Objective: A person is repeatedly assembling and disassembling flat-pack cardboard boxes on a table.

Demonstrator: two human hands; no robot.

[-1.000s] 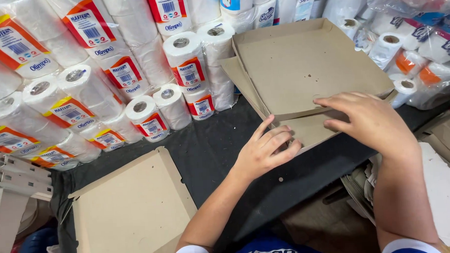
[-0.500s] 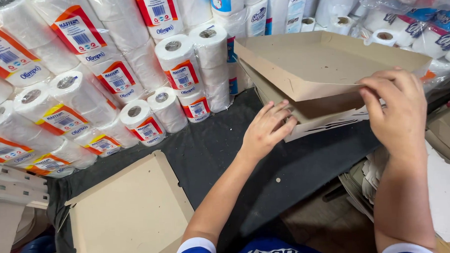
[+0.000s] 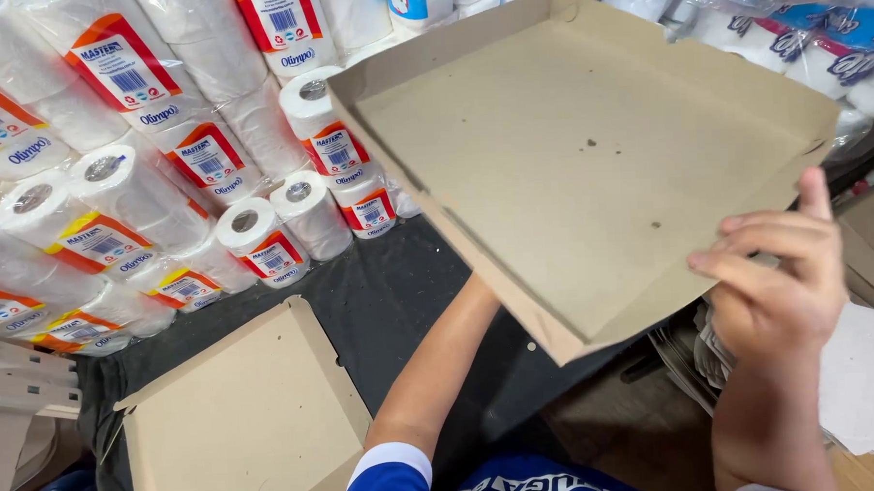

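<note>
Bright, even light; slight edge blur

Head view. A shallow cardboard tray [image 3: 589, 163], open side up and tilted, is held above the dark surface [image 3: 400, 295]. The right hand [image 3: 777, 282] grips its near right edge, fingers over the rim; the left hand is hidden beneath the tray, only its forearm showing. Left of the tray lie stacked wrapped paper rolls [image 3: 164, 197]; below and left of it sits a second cardboard tray [image 3: 245, 422].
</note>
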